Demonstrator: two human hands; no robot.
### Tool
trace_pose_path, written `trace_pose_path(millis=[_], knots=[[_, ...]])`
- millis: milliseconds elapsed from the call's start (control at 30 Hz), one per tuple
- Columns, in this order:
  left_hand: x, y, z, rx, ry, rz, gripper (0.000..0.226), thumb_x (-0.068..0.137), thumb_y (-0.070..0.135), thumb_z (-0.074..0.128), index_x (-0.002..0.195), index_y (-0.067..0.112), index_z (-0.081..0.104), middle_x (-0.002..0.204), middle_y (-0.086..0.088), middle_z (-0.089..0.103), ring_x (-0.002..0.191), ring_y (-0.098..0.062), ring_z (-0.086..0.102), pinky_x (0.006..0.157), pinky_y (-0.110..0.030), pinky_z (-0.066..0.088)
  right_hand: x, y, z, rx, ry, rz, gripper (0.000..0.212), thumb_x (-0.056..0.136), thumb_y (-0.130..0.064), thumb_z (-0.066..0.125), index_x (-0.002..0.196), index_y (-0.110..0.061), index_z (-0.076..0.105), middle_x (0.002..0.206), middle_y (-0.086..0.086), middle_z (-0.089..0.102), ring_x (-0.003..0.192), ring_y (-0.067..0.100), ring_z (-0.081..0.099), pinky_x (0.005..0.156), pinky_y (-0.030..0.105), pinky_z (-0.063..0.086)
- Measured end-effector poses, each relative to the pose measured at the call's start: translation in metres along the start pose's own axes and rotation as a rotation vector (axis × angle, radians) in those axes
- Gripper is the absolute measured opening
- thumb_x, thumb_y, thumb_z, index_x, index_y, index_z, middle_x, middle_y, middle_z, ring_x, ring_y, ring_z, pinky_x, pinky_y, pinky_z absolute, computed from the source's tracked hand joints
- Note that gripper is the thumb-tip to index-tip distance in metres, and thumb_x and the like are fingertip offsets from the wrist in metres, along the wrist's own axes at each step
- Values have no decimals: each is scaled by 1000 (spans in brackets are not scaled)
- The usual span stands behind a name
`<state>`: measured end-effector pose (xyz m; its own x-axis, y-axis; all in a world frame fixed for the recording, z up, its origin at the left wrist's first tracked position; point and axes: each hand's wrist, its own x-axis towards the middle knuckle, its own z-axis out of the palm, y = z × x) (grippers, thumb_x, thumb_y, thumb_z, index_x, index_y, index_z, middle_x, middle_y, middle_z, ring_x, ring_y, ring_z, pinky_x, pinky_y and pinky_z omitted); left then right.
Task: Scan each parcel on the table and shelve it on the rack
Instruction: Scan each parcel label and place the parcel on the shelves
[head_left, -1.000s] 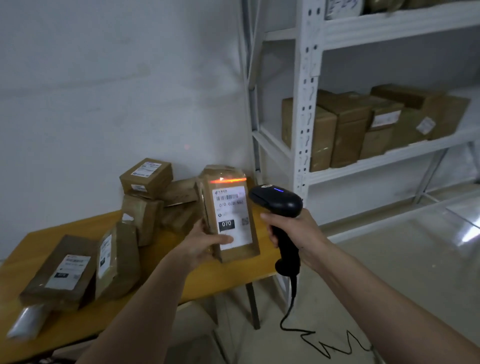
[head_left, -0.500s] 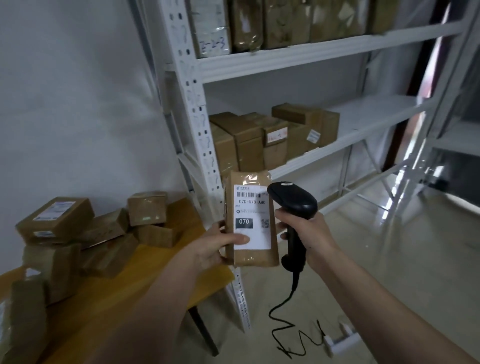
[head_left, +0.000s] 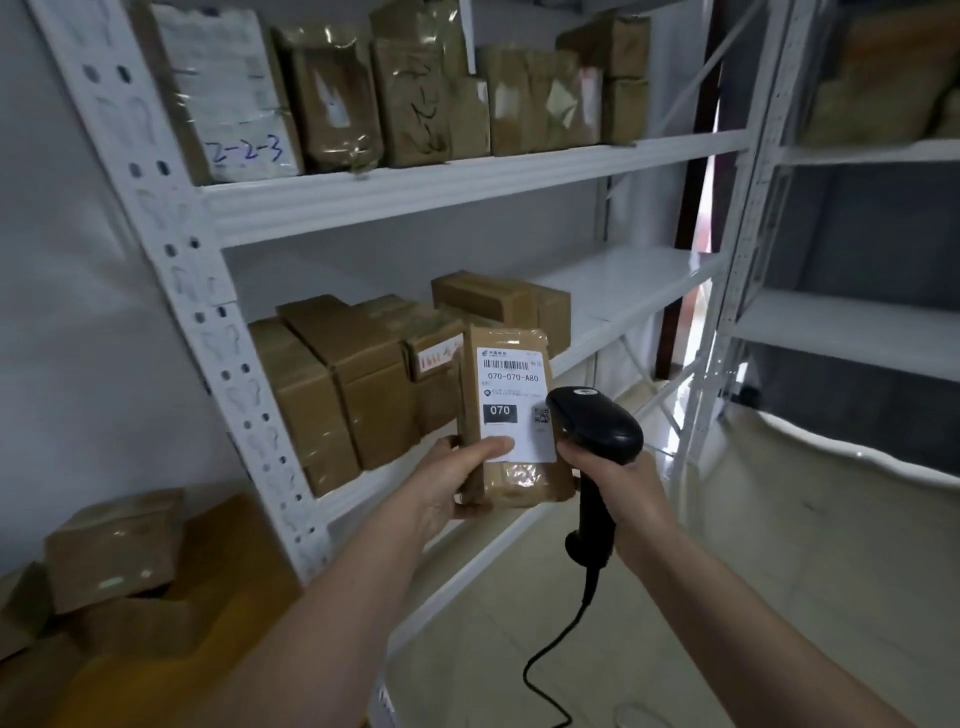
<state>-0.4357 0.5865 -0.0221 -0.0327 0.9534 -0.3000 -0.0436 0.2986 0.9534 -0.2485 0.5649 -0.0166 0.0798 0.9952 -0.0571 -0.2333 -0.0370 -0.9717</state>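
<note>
Parcel (head_left: 511, 415) now faces the rack (head_left: 467, 187), where a second ago it was held at the table (head_left: 228, 613); no scan beam shows on the label, so shelving looks next. Left hand (head_left: 457, 480) grips it upright, right hand (head_left: 613, 483) grips one scanner (head_left: 595, 431). Middle shelf holds roughly five boxes (head_left: 363, 384) (rear ones overlap); one box (head_left: 114, 545) shows clearly on the table.
</note>
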Motion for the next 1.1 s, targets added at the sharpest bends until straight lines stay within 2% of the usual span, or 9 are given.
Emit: trace_pose_path(millis=[100,233,367,533,733,833,900,967,1100], knots=[[31,16,10,-19,-33,1,50,71,37,83,113,23,60,91,1,75,89,-19,68,64,-31,56,33,-8,-1,0,45,-20,18,77,-13,79,93,-19,73,89,7,75,86,26,69,74,37,53],[72,34,23,34,-129,81,63,71,31,84,126,24,55,109,-1,72,97,-18,67,69,-30,55,68,-15,-10,-15,102,-69,16,80,-9,76,91,-19,71,93,10,73,95,32,69,89,49,55],[100,39,51,76,-184,134,76,71,26,84,137,28,46,117,1,69,103,-18,66,74,-29,55,92,-15,-29,-31,187,-90,19,82,-4,72,94,-18,69,98,12,72,97,32,68,91,48,55],[129,48,85,66,-168,204,83,66,22,88,138,29,47,112,3,69,97,-11,67,67,-20,54,120,-16,-53,-14,292,-88,17,81,-3,73,87,-18,70,89,10,72,92,31,70,90,49,55],[164,62,129,118,-92,226,104,61,28,91,148,25,34,127,2,57,110,-16,60,95,-37,54,166,-15,-71,-8,421,-105,19,78,-5,75,79,-22,67,78,4,69,80,23,67,77,37,53],[190,74,157,149,-45,210,104,55,34,89,144,27,37,132,-2,52,115,-22,57,97,-42,53,197,-21,-82,32,482,-114,23,78,-3,74,77,-24,64,77,1,66,76,20,64,71,31,51],[212,83,177,138,17,187,104,55,34,88,144,28,35,133,-3,52,118,-24,55,98,-44,51,219,-28,-90,37,489,-118,25,78,-3,74,76,-25,62,76,3,65,75,22,63,73,34,51],[237,93,198,116,84,152,106,61,32,88,148,27,28,136,-4,50,123,-26,51,103,-46,48,243,-36,-99,13,467,-129,26,78,-4,74,77,-26,61,77,4,64,75,23,61,75,37,50],[289,112,233,91,259,113,101,61,38,87,144,25,30,138,-6,49,128,-28,47,105,-48,44,295,-51,-116,-74,372,-148,24,79,-6,75,76,-25,62,73,2,62,69,17,58,66,32,48]])
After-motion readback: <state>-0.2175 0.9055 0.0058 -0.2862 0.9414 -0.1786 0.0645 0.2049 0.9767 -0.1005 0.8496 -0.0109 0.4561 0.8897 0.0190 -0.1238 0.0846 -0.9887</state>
